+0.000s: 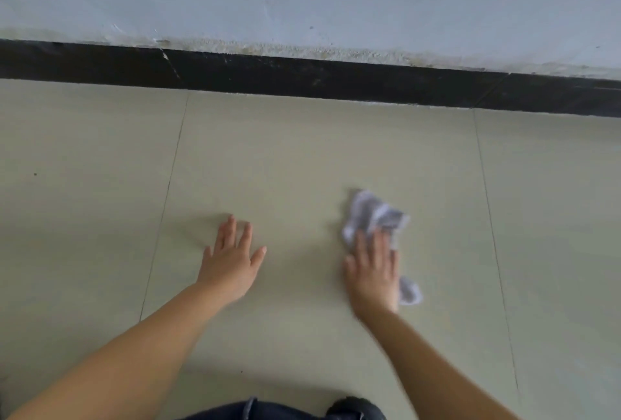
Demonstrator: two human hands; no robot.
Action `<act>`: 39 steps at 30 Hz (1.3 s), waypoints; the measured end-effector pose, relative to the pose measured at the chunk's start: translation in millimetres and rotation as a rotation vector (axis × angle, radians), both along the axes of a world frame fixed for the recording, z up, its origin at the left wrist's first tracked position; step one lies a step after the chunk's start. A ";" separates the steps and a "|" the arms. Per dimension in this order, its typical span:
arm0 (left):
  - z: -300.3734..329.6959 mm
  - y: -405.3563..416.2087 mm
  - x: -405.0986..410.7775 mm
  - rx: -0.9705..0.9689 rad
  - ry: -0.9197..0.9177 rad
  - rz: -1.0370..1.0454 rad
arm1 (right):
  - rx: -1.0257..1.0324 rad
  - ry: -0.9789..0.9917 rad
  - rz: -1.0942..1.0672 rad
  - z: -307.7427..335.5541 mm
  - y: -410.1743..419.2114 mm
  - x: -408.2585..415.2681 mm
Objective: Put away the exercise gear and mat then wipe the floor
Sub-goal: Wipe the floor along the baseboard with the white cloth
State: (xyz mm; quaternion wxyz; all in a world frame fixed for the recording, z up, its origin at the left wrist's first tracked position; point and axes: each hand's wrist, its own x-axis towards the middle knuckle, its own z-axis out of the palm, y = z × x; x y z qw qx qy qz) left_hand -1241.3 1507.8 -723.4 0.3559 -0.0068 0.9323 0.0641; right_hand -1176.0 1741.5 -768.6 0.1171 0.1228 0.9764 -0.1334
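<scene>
The crumpled white cloth (373, 218) lies under the flat-fingered right hand (373, 271), pressed onto the pale green tiled floor (285, 157), while the left hand (232, 258) rests open and empty, well apart leftward.

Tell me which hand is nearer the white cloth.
Right. The right hand lies flat on the white cloth, pressing it to the floor. The left hand rests flat on bare tile, well apart from the cloth on its left.
</scene>
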 end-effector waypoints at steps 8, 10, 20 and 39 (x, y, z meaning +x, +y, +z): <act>8.2 -14.0 -14.9 0.058 -0.091 0.024 | -0.023 0.020 0.593 4.6 -91.6 56.2; 11.0 -15.7 -13.5 0.054 -0.116 -0.013 | 0.022 -0.052 0.439 -3.8 -38.0 55.8; 5.8 -2.4 3.0 -0.017 -0.104 -0.045 | 0.013 -0.072 -0.598 5.0 123.3 27.0; 92.9 47.0 14.1 -0.099 -0.301 -0.358 | 0.029 -0.428 0.313 38.3 142.0 29.0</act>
